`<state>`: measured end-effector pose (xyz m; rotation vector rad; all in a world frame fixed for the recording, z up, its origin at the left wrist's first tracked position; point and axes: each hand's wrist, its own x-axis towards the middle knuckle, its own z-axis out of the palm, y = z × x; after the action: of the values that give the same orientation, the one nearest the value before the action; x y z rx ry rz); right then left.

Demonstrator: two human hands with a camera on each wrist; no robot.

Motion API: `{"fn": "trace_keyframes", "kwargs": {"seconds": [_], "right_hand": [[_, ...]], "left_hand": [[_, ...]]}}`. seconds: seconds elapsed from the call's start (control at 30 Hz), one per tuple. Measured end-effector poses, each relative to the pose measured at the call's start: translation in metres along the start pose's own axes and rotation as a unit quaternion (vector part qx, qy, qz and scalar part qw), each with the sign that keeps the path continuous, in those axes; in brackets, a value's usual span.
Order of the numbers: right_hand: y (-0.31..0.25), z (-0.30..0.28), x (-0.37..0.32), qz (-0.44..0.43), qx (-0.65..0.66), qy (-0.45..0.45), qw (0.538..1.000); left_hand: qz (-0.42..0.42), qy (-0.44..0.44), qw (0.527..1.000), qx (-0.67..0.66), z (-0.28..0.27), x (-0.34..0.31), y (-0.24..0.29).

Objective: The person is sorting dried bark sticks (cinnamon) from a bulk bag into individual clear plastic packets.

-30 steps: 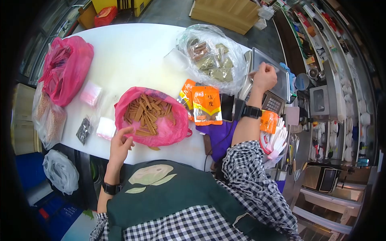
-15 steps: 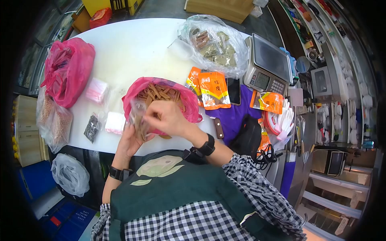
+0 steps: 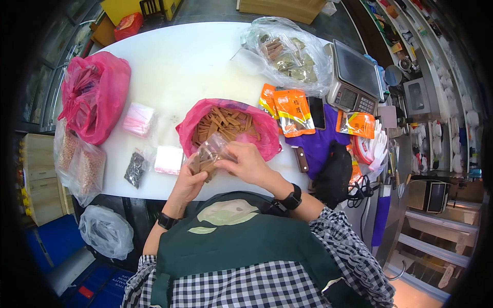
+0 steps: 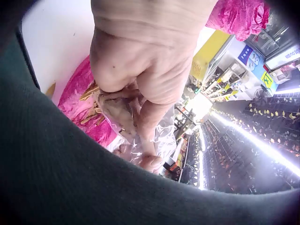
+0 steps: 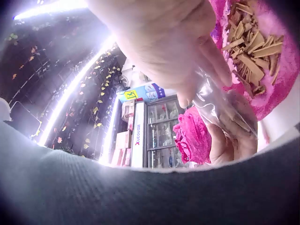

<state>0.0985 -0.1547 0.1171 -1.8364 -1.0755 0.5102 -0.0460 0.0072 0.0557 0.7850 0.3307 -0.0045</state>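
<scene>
A small clear bag (image 3: 209,155) with brown bark pieces inside is held between both hands, over the near edge of an open pink bag (image 3: 267,123) of bark strips. My left hand (image 3: 188,186) grips the bag's lower left side, thumb on top. From the right, my right hand (image 3: 249,163) pinches its upper part. In the left wrist view the clear plastic (image 4: 164,136) stretches between the fingers of the left hand (image 4: 145,61) and other fingertips. The right wrist view shows the right hand (image 5: 164,42) at the plastic (image 5: 206,96), bark strips (image 5: 255,51) beyond.
At the left are a tied pink bag (image 3: 97,97), bags of beans (image 3: 87,164), a dark-filled packet (image 3: 135,169) and stacked small bags (image 3: 168,159). Rightward lie orange packets (image 3: 294,113), a phone (image 3: 316,113), a knife handle (image 3: 301,159), a scale (image 3: 354,72) and a clear bag of leaves (image 3: 292,56).
My right hand has come from the scale to the small bag, which my left hand now grips too. Since half a second ago the bag has tilted and the view has shifted.
</scene>
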Motion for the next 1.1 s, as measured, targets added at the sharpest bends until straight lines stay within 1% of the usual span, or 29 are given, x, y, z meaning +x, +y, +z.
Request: {"fn": "trace_keyframes", "kwargs": {"seconds": [0.07,0.1,0.13,0.17,0.2,0.23,0.27,0.3,0.33,0.37,0.43,0.5,0.53,0.57,0.6,0.63,0.67,0.7,0.73,0.77,0.8,0.87,0.9,0.93,0.97,1.0,1.03,1.07,1.1], "right_hand": [[0.002,0.002,-0.001,0.096,0.043,0.005,0.994],[0.004,0.003,-0.001,0.096,0.045,0.007,0.994],[0.005,0.002,-0.001,0.077,0.050,0.001,0.996],[0.008,0.001,-0.001,0.057,0.055,-0.007,0.997],[0.011,0.003,0.000,0.056,0.055,-0.006,0.997],[0.014,0.007,0.001,0.025,0.106,0.034,0.993],[0.016,0.008,0.000,-0.005,0.158,0.072,0.985],[0.020,0.004,0.000,-0.005,0.160,0.069,0.985],[0.024,-0.002,0.001,0.009,0.121,0.042,0.992],[0.026,-0.008,0.001,0.020,0.082,0.014,0.996],[0.024,-0.019,0.002,0.020,0.073,-0.012,0.997],[0.026,-0.025,0.004,0.021,0.060,-0.031,0.998],[0.029,-0.026,0.003,0.017,0.071,-0.056,0.996],[0.033,-0.028,0.000,0.015,0.081,-0.081,0.993],[0.037,-0.032,-0.002,0.019,0.078,-0.080,0.994],[0.041,-0.038,-0.003,0.030,0.168,0.062,0.983],[0.047,-0.046,-0.002,0.037,0.251,0.202,0.946],[0.070,-0.061,-0.007,0.102,0.172,0.284,0.938],[0.102,-0.081,-0.019,0.167,0.092,0.364,0.912],[0.132,-0.099,-0.033,0.220,-0.125,0.377,0.891],[0.154,-0.114,-0.045,0.262,-0.336,0.372,0.825],[0.166,-0.129,-0.059,0.344,-0.399,0.347,0.776],[0.176,-0.130,-0.063,0.365,-0.432,0.360,0.742],[0.187,-0.133,-0.067,0.367,-0.430,0.365,0.740],[0.194,-0.138,-0.070,0.383,-0.325,0.359,0.786],[0.200,-0.140,-0.074,0.395,-0.216,0.348,0.822],[0.207,-0.139,-0.078,0.367,-0.213,0.345,0.837],[0.207,-0.142,-0.082,0.368,-0.214,0.348,0.835],[0.208,-0.146,-0.084,0.353,-0.111,0.321,0.872]], "left_hand": [[-0.014,0.013,1.000,-0.002,-0.004,0.000,0.001],[-0.034,0.009,0.999,-0.010,-0.006,0.000,0.001],[-0.052,0.005,0.998,-0.018,-0.006,0.000,0.001],[-0.053,0.005,0.998,-0.017,-0.001,0.001,0.002],[-0.019,0.010,1.000,0.003,0.005,0.001,0.001],[0.015,0.017,1.000,0.022,0.011,0.002,0.001],[0.015,0.019,0.999,0.021,0.016,0.003,0.003],[0.014,0.021,0.999,-0.019,0.022,0.005,0.004],[0.014,0.026,0.998,-0.061,0.026,0.007,0.002],[0.015,0.032,0.997,-0.063,0.025,0.007,-0.002],[-0.023,0.027,0.998,-0.049,0.019,0.010,-0.007],[-0.021,0.032,0.999,-0.035,0.034,0.011,-0.004],[-0.023,0.035,0.999,-0.025,0.041,0.011,-0.007],[-0.027,0.033,0.999,-0.028,0.041,0.012,-0.013],[-0.011,0.022,0.999,-0.049,0.038,0.013,-0.019],[0.006,0.009,0.998,-0.069,0.036,0.015,-0.023],[0.005,0.005,0.997,-0.072,0.035,0.015,-0.025],[0.019,0.021,0.997,-0.071,0.034,0.014,-0.027],[0.031,0.037,0.996,-0.069,0.032,0.012,-0.028],[0.029,0.029,0.996,-0.078,0.027,0.011,-0.031],[0.028,0.023,0.996,-0.077,0.027,0.010,-0.033],[0.019,0.032,0.996,-0.079,0.027,0.009,-0.037],[0.006,0.030,0.997,-0.075,0.026,0.009,-0.038],[0.006,0.025,0.997,-0.071,0.025,0.009,-0.039],[-0.001,0.031,0.997,-0.068,0.026,0.009,-0.039],[-0.009,0.037,0.997,-0.066,0.027,0.009,-0.039],[-0.012,0.034,0.997,-0.064,0.027,0.009,-0.039],[-0.012,0.030,0.998,-0.059,0.028,0.009,-0.038],[-0.009,0.025,0.998,-0.055,0.030,0.010,-0.036]]}}
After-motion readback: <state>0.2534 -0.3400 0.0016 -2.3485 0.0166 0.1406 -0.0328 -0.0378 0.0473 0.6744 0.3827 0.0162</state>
